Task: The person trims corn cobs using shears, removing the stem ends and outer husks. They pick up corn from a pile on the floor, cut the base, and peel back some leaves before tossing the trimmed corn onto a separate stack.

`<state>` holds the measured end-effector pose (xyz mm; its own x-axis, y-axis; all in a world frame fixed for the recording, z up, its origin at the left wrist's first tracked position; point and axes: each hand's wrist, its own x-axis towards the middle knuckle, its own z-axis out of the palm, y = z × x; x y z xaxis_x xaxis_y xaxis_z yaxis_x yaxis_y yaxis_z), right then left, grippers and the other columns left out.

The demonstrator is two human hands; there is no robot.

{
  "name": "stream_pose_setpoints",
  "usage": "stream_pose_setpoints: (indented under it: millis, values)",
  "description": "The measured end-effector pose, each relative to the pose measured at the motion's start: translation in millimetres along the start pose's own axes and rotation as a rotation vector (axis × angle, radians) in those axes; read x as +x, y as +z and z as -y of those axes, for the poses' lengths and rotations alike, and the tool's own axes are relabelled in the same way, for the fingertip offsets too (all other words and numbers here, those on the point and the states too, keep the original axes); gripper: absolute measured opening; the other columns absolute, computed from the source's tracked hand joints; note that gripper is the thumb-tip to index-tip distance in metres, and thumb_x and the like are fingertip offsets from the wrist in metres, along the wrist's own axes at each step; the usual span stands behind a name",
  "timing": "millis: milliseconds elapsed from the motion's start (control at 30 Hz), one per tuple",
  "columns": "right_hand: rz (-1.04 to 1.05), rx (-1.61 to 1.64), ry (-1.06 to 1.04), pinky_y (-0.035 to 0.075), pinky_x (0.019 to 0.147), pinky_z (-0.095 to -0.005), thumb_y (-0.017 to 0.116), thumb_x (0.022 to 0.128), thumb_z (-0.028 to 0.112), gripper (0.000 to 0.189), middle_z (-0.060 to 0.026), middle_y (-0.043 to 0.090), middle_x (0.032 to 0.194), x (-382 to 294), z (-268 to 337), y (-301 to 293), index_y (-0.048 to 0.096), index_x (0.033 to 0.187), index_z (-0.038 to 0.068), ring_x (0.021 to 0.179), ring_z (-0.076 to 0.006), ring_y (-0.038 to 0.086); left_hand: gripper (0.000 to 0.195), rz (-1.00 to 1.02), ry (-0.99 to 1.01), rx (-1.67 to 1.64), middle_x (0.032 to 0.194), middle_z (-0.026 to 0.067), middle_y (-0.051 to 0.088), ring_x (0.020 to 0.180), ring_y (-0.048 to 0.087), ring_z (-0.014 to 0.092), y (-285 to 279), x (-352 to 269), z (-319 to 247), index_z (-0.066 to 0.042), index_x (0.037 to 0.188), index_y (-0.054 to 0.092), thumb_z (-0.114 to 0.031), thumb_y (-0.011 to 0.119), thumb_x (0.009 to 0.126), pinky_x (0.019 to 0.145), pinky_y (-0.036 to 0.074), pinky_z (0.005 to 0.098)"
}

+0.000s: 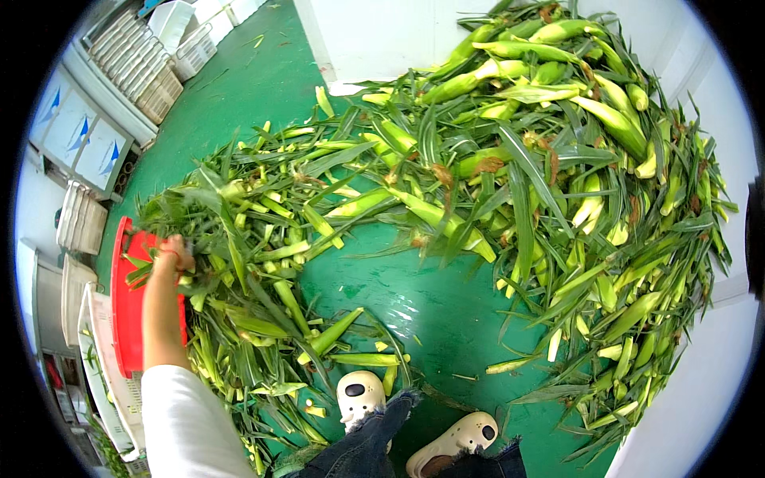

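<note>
My left hand (174,253), blurred, reaches over the edge of a red plastic tub (127,310) on the left. Green corn leaves and husks (185,209), also blurred, lie against its fingers; whether it grips them is unclear. My right hand is out of view. Cut stalk ends and husks (269,322) are heaped beside the tub. A whole ear of corn in its husk (442,224) lies across the heap's inner edge. More unhusked ears (609,122) are piled at the upper right.
A curved bank of leaves and husks (627,310) runs along the white wall (693,382) at right. My cream clogs (360,397) stand on the green floor (418,299). White crates (134,400) stand at lower left, with stacked crates (134,66) at upper left.
</note>
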<state>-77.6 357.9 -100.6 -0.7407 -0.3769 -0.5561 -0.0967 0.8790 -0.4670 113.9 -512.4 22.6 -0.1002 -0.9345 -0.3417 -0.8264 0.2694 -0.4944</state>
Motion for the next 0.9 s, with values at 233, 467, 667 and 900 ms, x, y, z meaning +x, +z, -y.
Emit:
stream_pose_setpoints:
  millis: [233, 467, 667, 900]
  values:
    - [-0.020, -0.024, -0.122, 0.050, 0.076, -0.0386, 0.062, 0.077, 0.016, 0.029, -0.0132, 0.065, 0.095, 17.3, 42.0, -1.1, 0.061, 0.104, 0.007, 0.085, -0.0293, 0.063, 0.044, -0.888, 0.524, -0.202, 0.102, 0.0129, 0.059, 0.096, 0.057, 0.035, -70.8, -55.4, -11.6, -0.010, 0.113, 0.048, 0.002, 0.053, 0.071, 0.081, 0.046, 0.0459]
    - [-0.009, -0.043, -0.062, 0.050, 0.075, -0.0385, 0.062, 0.077, 0.016, 0.029, -0.0132, 0.065, 0.095, -1.5, 25.6, -0.1, 0.061, 0.105, 0.007, 0.085, -0.0291, 0.063, 0.046, -0.685, 0.944, -0.371, 0.095, 0.0132, 0.057, 0.086, 0.060, 0.033, -54.2, -111.3, -277.9, -0.021, 0.119, 0.044, -0.012, 0.060, 0.076, 0.074, 0.047, 0.0434]
    - [0.051, -0.059, 0.047, 0.050, 0.075, -0.0384, 0.062, 0.078, 0.015, 0.029, -0.0131, 0.065, 0.095, -31.7, -6.1, 8.2, 0.061, 0.105, 0.007, 0.085, -0.0290, 0.063, 0.035, -0.244, 0.629, -0.539, 0.098, 0.0201, 0.061, 0.091, 0.059, 0.039, 27.5, -60.2, -365.2, -0.014, 0.115, 0.043, -0.016, 0.053, 0.081, 0.077, 0.047, 0.0471]
    - [0.039, -0.079, -0.023, 0.050, 0.075, -0.0383, 0.062, 0.078, 0.015, 0.029, -0.0131, 0.065, 0.095, -34.8, -20.9, 7.5, 0.061, 0.105, 0.007, 0.085, -0.0288, 0.063, 0.039, 0.600, 0.939, -1.401, 0.086, 0.0094, 0.061, 0.078, 0.061, 0.019, 71.3, -141.8, -314.9, -0.006, 0.111, 0.048, -0.010, 0.064, 0.076, 0.070, 0.049, 0.0322]
